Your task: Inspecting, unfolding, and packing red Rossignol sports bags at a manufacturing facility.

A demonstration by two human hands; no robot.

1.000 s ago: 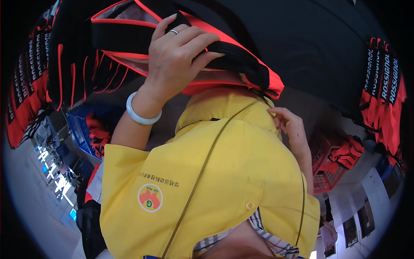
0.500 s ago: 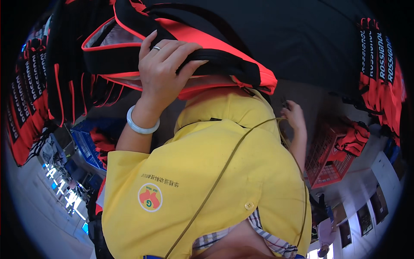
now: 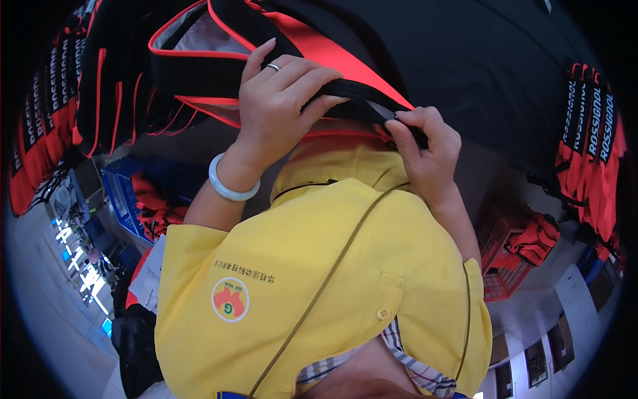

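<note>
A black bag point(image 3: 199, 76) with bright red-orange piping and panels lies across my lap, its grey lining showing through an opening. My left hand point(image 3: 282, 100), with a ring and a pale bangle, is closed around a black padded edge of it. At the bag's right end, my right hand point(image 3: 428, 143) has thumb and forefinger pinched together against the black edge. A slim grey pointed sliver point(image 3: 380, 110) shows beside those fingertips; whether it is a tool's blade or lining, I cannot tell.
Stacked red and black bags stand at the far left point(image 3: 50, 113) and far right point(image 3: 588, 146). A blue crate point(image 3: 123, 199) with red pieces is on the left, a red crate point(image 3: 498, 263) on the right. Dark cloth point(image 3: 478, 60) covers the surface ahead.
My right hand has come up from low at my right side, where it held a small dark object, to the bag's right end. My left hand and the bag have shifted slightly right.
</note>
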